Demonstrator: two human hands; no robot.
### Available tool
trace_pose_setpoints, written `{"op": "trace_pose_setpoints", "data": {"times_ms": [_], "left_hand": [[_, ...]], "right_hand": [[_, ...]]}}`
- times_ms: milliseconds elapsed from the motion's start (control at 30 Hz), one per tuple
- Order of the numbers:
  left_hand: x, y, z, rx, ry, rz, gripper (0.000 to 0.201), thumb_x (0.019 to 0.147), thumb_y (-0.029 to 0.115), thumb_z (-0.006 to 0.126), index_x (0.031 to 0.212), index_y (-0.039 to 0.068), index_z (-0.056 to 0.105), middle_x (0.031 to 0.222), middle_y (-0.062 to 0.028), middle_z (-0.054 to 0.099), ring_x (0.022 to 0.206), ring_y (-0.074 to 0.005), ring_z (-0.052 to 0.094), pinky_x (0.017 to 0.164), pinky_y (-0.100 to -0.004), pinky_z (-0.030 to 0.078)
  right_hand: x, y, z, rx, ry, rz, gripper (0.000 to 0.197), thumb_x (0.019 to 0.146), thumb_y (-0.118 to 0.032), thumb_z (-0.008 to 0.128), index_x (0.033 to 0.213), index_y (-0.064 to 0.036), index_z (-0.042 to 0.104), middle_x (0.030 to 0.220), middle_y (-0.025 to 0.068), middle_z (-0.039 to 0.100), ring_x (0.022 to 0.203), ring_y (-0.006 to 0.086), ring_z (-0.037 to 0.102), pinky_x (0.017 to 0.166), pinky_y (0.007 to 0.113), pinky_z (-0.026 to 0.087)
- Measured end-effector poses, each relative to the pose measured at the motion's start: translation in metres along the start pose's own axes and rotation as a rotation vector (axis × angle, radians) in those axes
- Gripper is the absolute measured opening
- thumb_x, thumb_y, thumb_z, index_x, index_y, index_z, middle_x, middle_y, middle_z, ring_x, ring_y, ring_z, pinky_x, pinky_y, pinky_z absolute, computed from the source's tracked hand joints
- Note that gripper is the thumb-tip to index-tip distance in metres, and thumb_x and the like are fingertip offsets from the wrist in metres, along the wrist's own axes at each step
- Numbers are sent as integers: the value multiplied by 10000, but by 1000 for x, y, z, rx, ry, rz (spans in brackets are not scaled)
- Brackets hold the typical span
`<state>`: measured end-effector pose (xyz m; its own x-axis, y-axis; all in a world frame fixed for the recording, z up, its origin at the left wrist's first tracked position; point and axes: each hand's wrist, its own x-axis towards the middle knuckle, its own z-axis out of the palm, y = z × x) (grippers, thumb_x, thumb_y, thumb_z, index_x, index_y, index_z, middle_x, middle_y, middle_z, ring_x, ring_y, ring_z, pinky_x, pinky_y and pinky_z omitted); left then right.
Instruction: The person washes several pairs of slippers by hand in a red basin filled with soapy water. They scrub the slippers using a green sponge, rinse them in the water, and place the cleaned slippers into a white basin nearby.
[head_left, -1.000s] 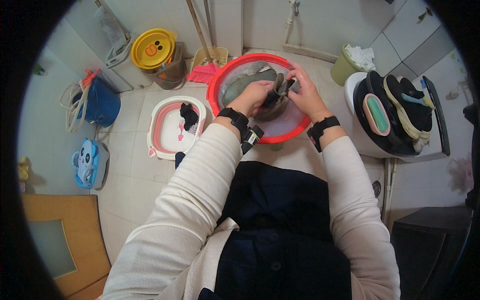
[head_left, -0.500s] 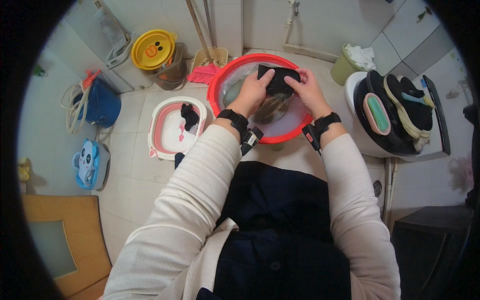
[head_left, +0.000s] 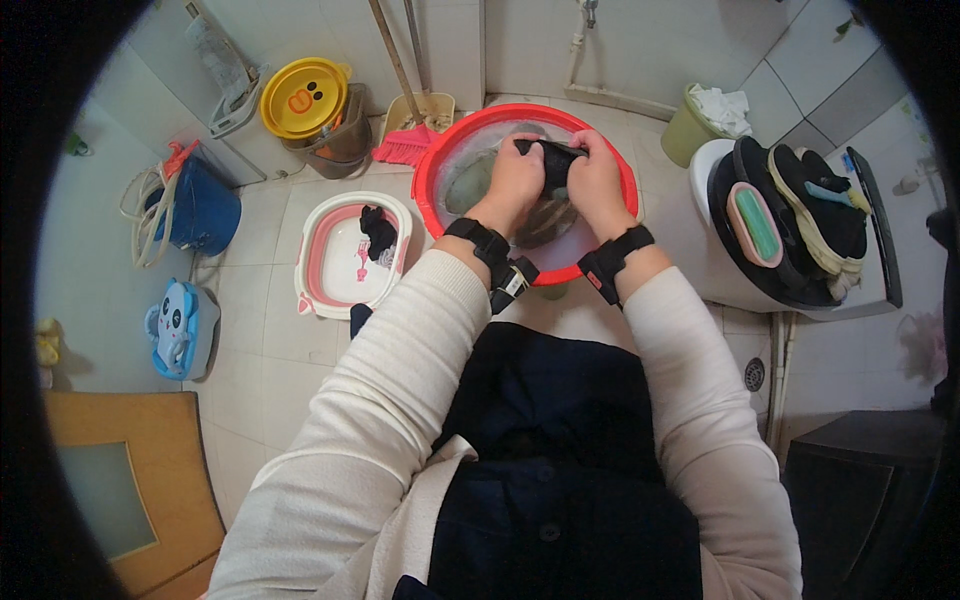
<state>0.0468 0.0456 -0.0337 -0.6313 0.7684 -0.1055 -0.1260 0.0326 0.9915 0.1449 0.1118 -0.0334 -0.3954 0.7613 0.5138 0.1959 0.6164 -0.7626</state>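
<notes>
My left hand (head_left: 516, 182) and my right hand (head_left: 596, 182) are both closed on a small black cloth (head_left: 557, 168), gathered between them above a red basin (head_left: 427, 188). Soapy water and greyish-green and brown soaked pieces (head_left: 467, 188) show in the basin below; their kind I cannot make out. The cloth looks bunched, and parts of it are hidden behind my fingers. To the left stands a smaller white and pink basin (head_left: 312, 262) with a crumpled black cloth (head_left: 378, 234) lying in it.
Behind the basins are a yellow-lidded bucket (head_left: 300, 98), a pink broom (head_left: 407, 145) and a dustpan. At left stand a blue bucket (head_left: 208, 215) and a blue panda-faced tub (head_left: 180, 330). Shoes (head_left: 815, 215) and a brush rest on the toilet at right, near a green bin (head_left: 687, 140).
The black cloth has gone from spread out to bunched. My right hand has moved left, closer to my left hand, and both have curled tighter around it.
</notes>
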Motion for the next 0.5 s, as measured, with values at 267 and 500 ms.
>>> {"op": "trace_pose_setpoints", "data": {"times_ms": [267,500], "left_hand": [[-9,1,4,-433,-157,-313,588,991,510,274,1118,3,543,941,-130,608,817,-230,589,654,-364,499],[-8,-5,4,-355,-259,-387,456,978,465,326,796,86,503,542,-38,455,378,-175,404,329,-320,301]], "right_hand": [[-13,-29,18,33,-36,-81,213,928,-218,503,906,-10,548,853,230,599,836,423,562,722,467,449],[-9,-16,16,23,-113,14,268,944,-232,472,845,7,544,753,258,577,736,462,553,638,480,442]]}}
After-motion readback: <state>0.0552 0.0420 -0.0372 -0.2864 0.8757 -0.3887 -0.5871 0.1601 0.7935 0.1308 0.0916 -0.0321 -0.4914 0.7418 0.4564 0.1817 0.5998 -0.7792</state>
